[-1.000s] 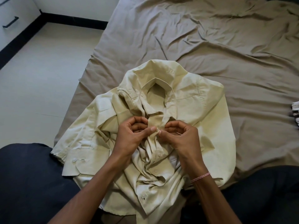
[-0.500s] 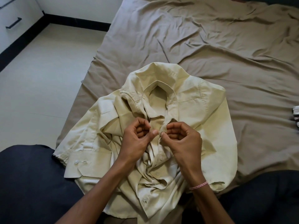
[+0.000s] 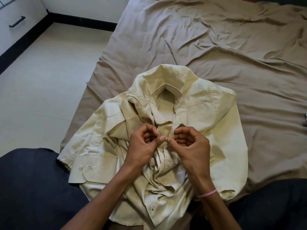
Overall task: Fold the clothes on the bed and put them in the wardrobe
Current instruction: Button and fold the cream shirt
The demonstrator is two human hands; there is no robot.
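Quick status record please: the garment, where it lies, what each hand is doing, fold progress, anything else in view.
garment: cream shirt, long-sleeved, crumpled, collar pointing away from the person
location: on the bed, close to the person
left hand: pinches the shirt's front edge below the collar
right hand: pinches the facing front edge; pink wristband on the wrist
between thumbs: a small button
progress: looks like buttoning; no fold made yet
other: drawer handle at far left

Bare forearms (image 3: 106, 196), pink/white thread band (image 3: 207, 193) on R wrist, navy trousers (image 3: 33, 188)
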